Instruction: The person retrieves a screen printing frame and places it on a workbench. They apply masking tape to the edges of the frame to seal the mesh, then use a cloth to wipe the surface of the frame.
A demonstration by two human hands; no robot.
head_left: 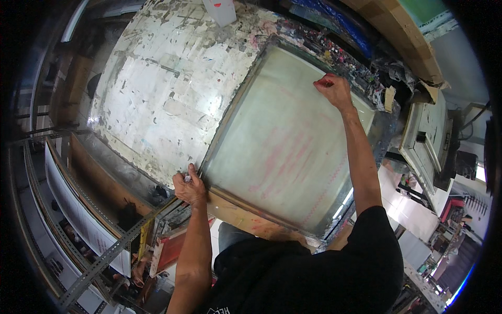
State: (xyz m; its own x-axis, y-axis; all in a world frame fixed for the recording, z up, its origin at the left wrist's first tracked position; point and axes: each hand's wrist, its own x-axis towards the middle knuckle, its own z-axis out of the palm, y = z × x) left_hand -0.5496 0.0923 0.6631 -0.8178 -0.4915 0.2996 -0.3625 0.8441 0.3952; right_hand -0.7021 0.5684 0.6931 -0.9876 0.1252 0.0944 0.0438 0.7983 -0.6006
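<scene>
A screen-printing frame point(238, 205) with pale greenish mesh point(261, 120) lies on the worktable, pink smears across its middle. My right hand point(337, 93) is closed over the mesh near its far right edge, fingers pinched round a small red wad point(323, 82) that looks like cloth. Beside the frame's near left corner, at the table's front edge, my left hand point(190, 189) is curled, thumb up. Something small, whitish and crumpled point(187, 178) shows between its thumb and fingers; its kind is unclear.
The worktable point(162, 99) left of the frame has a worn, patchy white top. A white container point(220, 11) stands at its far edge. Ink-stained clutter point(340, 57) lines the back right. Racks with leaning screens point(83, 204) stand at left, and a red-meshed screen point(172, 251) below.
</scene>
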